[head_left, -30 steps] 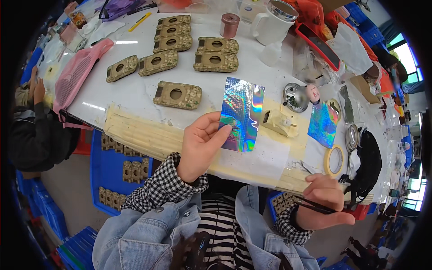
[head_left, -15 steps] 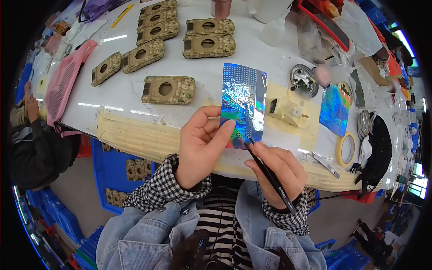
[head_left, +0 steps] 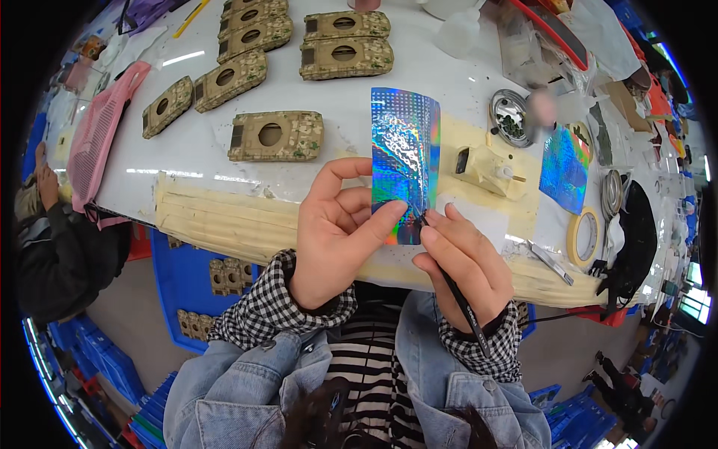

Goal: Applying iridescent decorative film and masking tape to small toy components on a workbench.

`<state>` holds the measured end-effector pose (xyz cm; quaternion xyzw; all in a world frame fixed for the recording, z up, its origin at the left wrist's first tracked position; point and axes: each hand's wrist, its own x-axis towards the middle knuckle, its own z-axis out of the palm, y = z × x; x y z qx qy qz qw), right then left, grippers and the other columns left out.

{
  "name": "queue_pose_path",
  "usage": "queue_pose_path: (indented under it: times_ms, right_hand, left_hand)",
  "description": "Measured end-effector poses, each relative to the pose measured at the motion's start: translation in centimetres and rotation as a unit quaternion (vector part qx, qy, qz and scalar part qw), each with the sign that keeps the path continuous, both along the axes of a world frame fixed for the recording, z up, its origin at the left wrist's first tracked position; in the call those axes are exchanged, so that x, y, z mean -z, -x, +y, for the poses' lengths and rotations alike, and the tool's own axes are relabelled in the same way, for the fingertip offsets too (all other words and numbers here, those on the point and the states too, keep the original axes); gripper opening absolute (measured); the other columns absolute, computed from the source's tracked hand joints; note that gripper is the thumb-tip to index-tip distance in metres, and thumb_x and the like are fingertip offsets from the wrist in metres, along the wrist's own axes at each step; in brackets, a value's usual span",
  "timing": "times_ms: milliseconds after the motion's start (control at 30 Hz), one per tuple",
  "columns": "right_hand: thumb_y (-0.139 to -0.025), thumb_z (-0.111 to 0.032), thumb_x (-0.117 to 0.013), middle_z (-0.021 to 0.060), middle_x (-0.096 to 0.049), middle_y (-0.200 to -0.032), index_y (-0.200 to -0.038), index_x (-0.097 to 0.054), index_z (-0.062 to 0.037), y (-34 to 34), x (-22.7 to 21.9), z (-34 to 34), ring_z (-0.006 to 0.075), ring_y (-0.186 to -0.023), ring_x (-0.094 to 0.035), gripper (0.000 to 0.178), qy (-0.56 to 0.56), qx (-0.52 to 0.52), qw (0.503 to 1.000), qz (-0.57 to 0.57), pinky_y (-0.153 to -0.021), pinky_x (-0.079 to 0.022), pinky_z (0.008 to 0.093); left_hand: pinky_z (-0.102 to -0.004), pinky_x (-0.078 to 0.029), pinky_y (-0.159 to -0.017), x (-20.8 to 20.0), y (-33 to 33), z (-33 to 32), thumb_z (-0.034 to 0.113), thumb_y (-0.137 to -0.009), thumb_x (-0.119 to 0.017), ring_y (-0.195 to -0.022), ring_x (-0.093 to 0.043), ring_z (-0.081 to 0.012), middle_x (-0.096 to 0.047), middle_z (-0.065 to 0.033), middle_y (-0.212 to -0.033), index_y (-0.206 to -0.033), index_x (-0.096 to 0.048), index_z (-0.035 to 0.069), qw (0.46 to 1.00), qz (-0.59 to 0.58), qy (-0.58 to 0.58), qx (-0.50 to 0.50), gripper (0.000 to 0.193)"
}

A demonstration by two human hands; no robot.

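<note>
holographic sheet (head_left: 407, 150), pinched low, top edge clear

The holographic sheet (head_left: 405, 161) shimmers blue, green and silver over a dot grid; the tweezers (head_left: 464, 308) are black. Tank hulls (head_left: 296, 138) wear tan-and-green camouflage; the worktop (head_left: 419, 66) is white. At ten o'clock the mesh basket (head_left: 103, 142) is pink; at eight, the tray (head_left: 173, 278) is blue.

Left hand (head_left: 329, 243) holding shiny sheet (head_left: 404, 150), right hand (head_left: 473, 271) — black tweezers (head_left: 461, 299)
</note>
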<state>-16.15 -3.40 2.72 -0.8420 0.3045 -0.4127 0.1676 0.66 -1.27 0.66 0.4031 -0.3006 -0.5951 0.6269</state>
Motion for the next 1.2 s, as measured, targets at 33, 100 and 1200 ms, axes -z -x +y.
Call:
queue_pose_path:
  times_ms: [33, 100, 1200]
  right_hand:
    - [-0.073, -0.007, -0.078, 0.0140, -0.068, -0.096, -0.104, -0.068, -0.0018, -0.05, 0.01, -0.02, 0.0276, -0.094, -0.068, 0.033, 0.002, -0.002, 1.000, 0.000, -0.086, -0.056, 0.0427]
    - [-0.073, -0.007, -0.078, 0.0142, -0.068, -0.096, -0.104, -0.068, -0.0016, -0.14, 0.02, -0.04, 0.0280, -0.093, -0.068, 0.033, 0.005, -0.005, 1.000, 0.000, -0.086, -0.056, 0.0426]
    - [-0.073, -0.001, -0.077, 0.0157, -0.068, -0.090, -0.099, -0.067, 0.0020, -0.94, -0.69, 0.31, 0.0274, -0.086, -0.069, 0.028, -0.004, 0.035, 0.999, 0.005, -0.082, -0.058, 0.0402]
  left_hand:
    - [-0.0229, -0.054, -0.075, -0.08, 0.01, 0.02, -0.005, -0.088, -0.061, -0.089, -0.067, -0.0134, -0.069, -0.0141, -0.099, -0.123, -0.040, 0.000, 1.000, 0.005, -0.001, -0.003, 0.042]
    - [-0.0232, -0.054, -0.076, -0.16, 0.03, 0.09, -0.005, -0.088, -0.061, -0.089, -0.067, -0.0141, -0.069, -0.0146, -0.099, -0.125, -0.038, 0.000, 1.000, 0.015, -0.002, -0.010, 0.044]
    - [-0.0217, -0.053, -0.075, -0.02, 0.55, 0.42, -0.008, -0.086, -0.062, -0.086, -0.066, -0.0117, -0.069, -0.0128, -0.095, -0.120, -0.038, -0.001, 0.999, -0.005, 0.017, -0.037, 0.042]
